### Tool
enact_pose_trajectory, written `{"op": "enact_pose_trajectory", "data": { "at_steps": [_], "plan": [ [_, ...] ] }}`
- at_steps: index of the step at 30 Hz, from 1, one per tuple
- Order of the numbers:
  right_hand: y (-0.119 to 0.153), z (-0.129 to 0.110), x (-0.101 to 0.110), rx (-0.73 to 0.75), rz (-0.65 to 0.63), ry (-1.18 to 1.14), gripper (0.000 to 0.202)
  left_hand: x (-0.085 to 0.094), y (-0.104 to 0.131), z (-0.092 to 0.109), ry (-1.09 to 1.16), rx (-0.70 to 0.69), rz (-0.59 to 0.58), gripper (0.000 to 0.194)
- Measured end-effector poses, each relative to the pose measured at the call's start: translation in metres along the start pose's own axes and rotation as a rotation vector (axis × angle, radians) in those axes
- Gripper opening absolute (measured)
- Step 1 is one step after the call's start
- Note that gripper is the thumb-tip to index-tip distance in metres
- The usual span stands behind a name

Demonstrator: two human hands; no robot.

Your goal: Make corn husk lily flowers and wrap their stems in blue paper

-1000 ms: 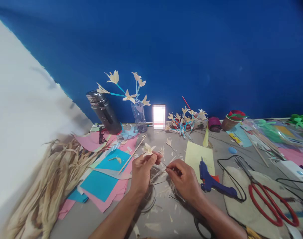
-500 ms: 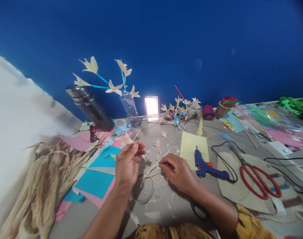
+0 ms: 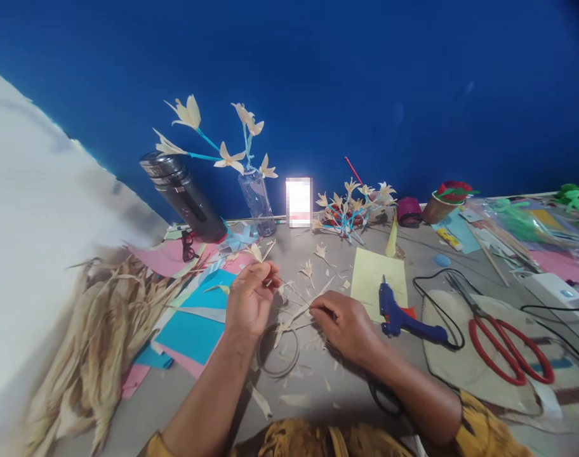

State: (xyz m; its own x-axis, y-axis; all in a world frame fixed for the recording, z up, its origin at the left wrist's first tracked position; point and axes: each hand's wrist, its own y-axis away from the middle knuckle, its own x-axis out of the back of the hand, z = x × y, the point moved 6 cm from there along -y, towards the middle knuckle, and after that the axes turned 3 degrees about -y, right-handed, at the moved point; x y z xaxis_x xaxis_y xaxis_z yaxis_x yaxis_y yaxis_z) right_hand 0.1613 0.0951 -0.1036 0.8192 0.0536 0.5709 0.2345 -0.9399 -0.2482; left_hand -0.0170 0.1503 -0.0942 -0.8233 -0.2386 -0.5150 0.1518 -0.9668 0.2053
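Observation:
My left hand [image 3: 251, 298] is closed in a pinch around the base of a cream corn-husk flower [image 3: 256, 253], whose petals point up. From there a thin wire-like stem [image 3: 295, 294] runs down to the right. The fingertips of my right hand [image 3: 339, 324] are pinched together at the stem's far end. Below and between the hands lie a coil of wire [image 3: 296, 357] and husk strips. Two loose husk flowers, one of them a small flower [image 3: 307, 270], lie just beyond my hands. Black scissor handles [image 3: 385, 400] show partly under my right forearm.
Dried husks [image 3: 94, 343] and blue paper [image 3: 189, 327] lie left. Behind stand a dark flask [image 3: 185, 200] and a bottle [image 3: 256, 203] of finished flowers. A blue glue gun [image 3: 408, 320], its cord and red-handled scissors [image 3: 508, 349] lie right.
The whole scene has shifted slightly right in view. In my left hand the flower has turned and shows its petals more openly. Both hands keep their pinches.

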Motion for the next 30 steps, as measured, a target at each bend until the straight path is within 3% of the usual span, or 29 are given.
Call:
{"op": "enact_pose_trajectory", "data": {
  "at_steps": [5, 12, 14, 17, 20, 23, 28, 30],
  "plan": [
    [0.001, -0.003, 0.001, 0.065, 0.011, 0.026, 0.017, 0.0, -0.005, -0.001, 0.017, 0.051, -0.031, 0.027],
    [0.001, -0.004, 0.003, 0.084, 0.025, 0.076, 0.017, 0.001, -0.005, 0.007, -0.058, -0.084, -0.02, 0.03],
    [0.0, 0.0, 0.016, 0.052, 0.141, 0.066, 0.017, 0.001, -0.004, 0.012, -0.042, -0.141, -0.017, 0.03],
    [0.001, 0.009, 0.046, -0.024, 0.422, 0.02, 0.022, 0.0, -0.005, 0.018, -0.018, -0.212, -0.019, 0.029],
    [-0.001, 0.018, 0.06, -0.098, 0.514, -0.051, 0.026, 0.0, -0.008, 0.014, -0.009, -0.152, -0.026, 0.032],
    [-0.006, 0.021, 0.053, -0.118, 0.443, -0.09, 0.026, -0.001, -0.01, 0.001, -0.007, -0.049, -0.037, 0.034],
    [-0.008, 0.008, 0.01, -0.01, 0.106, -0.126, 0.016, -0.003, -0.006, -0.016, -0.047, -0.012, -0.042, 0.033],
    [-0.004, 0.002, -0.002, 0.049, 0.048, -0.091, 0.013, -0.005, -0.004, -0.019, -0.05, -0.024, -0.055, 0.031]
  ]
}}
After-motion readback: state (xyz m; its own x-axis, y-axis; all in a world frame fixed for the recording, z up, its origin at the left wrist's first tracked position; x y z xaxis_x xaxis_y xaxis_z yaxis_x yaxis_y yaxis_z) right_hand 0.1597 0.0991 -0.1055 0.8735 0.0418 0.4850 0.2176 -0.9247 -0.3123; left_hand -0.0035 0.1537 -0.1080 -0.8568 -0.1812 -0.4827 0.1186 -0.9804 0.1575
